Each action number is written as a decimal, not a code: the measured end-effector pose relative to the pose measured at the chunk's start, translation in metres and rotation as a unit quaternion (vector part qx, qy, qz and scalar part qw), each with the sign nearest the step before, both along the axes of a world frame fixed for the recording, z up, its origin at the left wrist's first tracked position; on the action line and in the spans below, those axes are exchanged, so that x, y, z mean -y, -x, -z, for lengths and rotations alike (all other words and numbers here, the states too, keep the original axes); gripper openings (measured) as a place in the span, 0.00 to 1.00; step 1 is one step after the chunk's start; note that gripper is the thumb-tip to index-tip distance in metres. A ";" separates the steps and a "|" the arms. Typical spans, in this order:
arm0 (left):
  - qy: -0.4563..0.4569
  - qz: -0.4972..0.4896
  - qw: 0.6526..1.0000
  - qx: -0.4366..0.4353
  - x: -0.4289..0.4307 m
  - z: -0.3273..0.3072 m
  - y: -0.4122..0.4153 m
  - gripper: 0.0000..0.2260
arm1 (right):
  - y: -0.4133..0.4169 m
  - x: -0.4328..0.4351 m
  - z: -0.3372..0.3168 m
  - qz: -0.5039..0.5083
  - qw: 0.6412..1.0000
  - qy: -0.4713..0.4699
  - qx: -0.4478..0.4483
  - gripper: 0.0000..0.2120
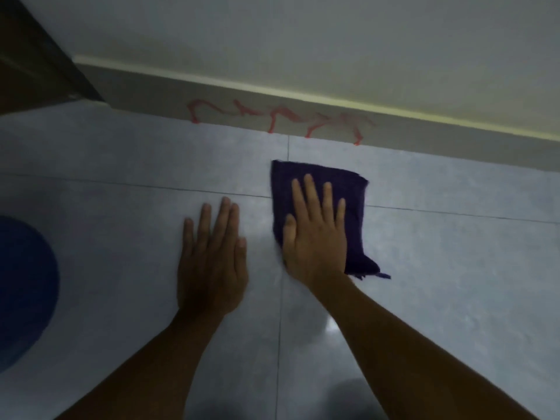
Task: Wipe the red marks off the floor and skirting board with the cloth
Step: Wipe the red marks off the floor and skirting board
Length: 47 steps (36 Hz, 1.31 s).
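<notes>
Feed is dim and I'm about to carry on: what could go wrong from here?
The cloth lies flat on the floor under the right hand, short of the red marks on the skirting board, so they may get missed or smeared. The left hand braces on glossy tile and could slip.

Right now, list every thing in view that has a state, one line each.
Cloth: spread flat on the floor, short of the skirting.
Right hand: open, palm pressed on the cloth.
Left hand: open, flat on bare tile, beside the cloth.
Red marks: unwiped, along the skirting.
Floor: no red visible on it.
Blue thing: at the left edge, cut off, cannot tell what it is.
</notes>
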<state>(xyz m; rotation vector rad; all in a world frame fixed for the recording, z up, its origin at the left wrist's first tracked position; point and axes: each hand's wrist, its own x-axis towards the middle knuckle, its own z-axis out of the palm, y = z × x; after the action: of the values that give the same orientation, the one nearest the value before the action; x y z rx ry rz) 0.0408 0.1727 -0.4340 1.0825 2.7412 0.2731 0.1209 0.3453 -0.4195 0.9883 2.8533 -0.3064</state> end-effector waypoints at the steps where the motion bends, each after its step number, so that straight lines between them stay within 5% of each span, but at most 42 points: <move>1: 0.006 0.002 1.000 -0.001 0.001 0.000 0.001 0.27 | -0.008 0.013 -0.001 -0.034 0.999 0.008 0.003 0.30; 7: -0.001 -0.008 1.000 0.015 -0.001 0.001 0.000 0.27 | -0.103 -0.015 -0.007 -0.160 0.986 0.030 0.035 0.32; 15: -0.019 -0.007 1.000 0.012 -0.002 -0.001 -0.002 0.27 | -0.017 -0.054 0.000 0.129 0.991 -0.011 0.026 0.32; 20: 0.000 0.008 1.000 0.015 0.000 -0.001 0.001 0.28 | -0.025 0.030 -0.006 -0.054 0.998 0.015 0.012 0.30; 23: -0.014 0.019 0.999 0.046 0.004 -0.002 0.006 0.28 | -0.077 0.035 -0.007 -0.061 0.997 0.035 0.033 0.30; 28: -0.074 0.016 0.996 0.044 0.045 -0.009 0.025 0.26 | -0.109 -0.033 -0.010 0.047 0.996 0.017 0.070 0.31; 33: -0.016 -0.051 0.998 0.022 0.087 -0.003 0.037 0.27 | -0.025 -0.051 -0.003 0.202 0.978 0.005 0.049 0.32; 38: 0.001 -0.054 0.998 0.013 0.086 0.000 0.038 0.27 | 0.061 0.038 -0.003 0.000 1.000 0.010 0.013 0.32; 42: 0.015 -0.048 0.999 0.012 0.087 -0.003 0.039 0.28 | 0.055 0.107 -0.003 -0.162 0.985 0.050 -0.010 0.30; 47: 0.006 -0.053 0.998 0.014 0.087 -0.002 0.038 0.27 | -0.029 0.073 -0.004 -0.137 0.989 0.052 0.008 0.31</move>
<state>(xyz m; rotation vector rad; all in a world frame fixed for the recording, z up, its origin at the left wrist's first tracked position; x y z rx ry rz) 0.0026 0.0862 -0.4318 0.9248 2.7755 0.2841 0.1495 0.2726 -0.4151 0.5689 2.8753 -0.4138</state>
